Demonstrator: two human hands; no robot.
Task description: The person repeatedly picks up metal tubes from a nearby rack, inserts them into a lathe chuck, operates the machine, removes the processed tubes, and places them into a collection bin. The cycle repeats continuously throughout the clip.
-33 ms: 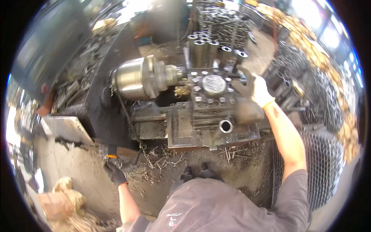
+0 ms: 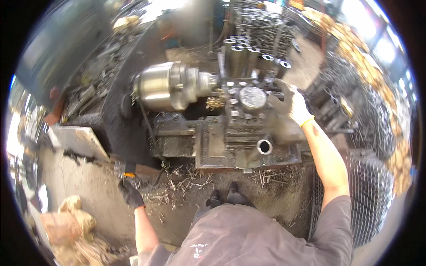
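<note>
My right hand (image 2: 295,104), in a pale glove with darker fingers, is at the right side of the lathe's tool post (image 2: 253,98). Its fingers and thumb are spread apart, with no held thing visible between them. Low on the left is my left hand (image 2: 132,195) in a dark glove, just under a small dark block with an orange band (image 2: 128,174). Its fingers are too dark to show whether they grip anything. The shiny chuck (image 2: 160,86) faces the tool post, with golden metal shavings (image 2: 215,103) between them. A hollow metal tube (image 2: 264,146) stands upright on the carriage.
Several upright metal tubes (image 2: 239,57) are grouped behind the tool post. A wire mesh basket (image 2: 368,195) stands at my right. Curled shavings (image 2: 177,179) litter the floor before the lathe. A cloth sack (image 2: 66,226) lies at lower left. Piled metal parts (image 2: 372,119) line the far right.
The lathe and tubes sit slightly farther right in the picture as the view shifts. Both hands keep nearly the same places.
</note>
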